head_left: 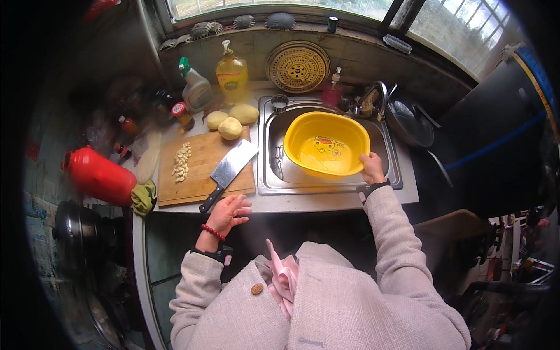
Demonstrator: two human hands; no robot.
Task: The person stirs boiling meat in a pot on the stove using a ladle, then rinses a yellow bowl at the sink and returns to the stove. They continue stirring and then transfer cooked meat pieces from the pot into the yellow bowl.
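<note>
My right hand (373, 168) grips the right rim of a yellow plastic basin (300, 131), which sits over the steel sink (269, 184) and tilts slightly. A cartoon print shows on its bottom. My left hand (230, 211) is empty, its fingers apart, just in front of the counter edge. Closest to it is the black handle of a cleaver (233, 165), lying across the wooden cutting board (201, 157). A pile of garlic cloves (182, 162) lies on the board's left part. One peeled potato (230, 128) rests at the board's far edge, with two more potatoes (244, 113) behind it.
Behind the potatoes stand a spray bottle (196, 87) and a yellow pump bottle (232, 76). A round perforated steamer plate (298, 66) leans on the wall. The faucet (382, 96) and a glass lid (410, 123) are right of the basin. A red canister (99, 175) is far left.
</note>
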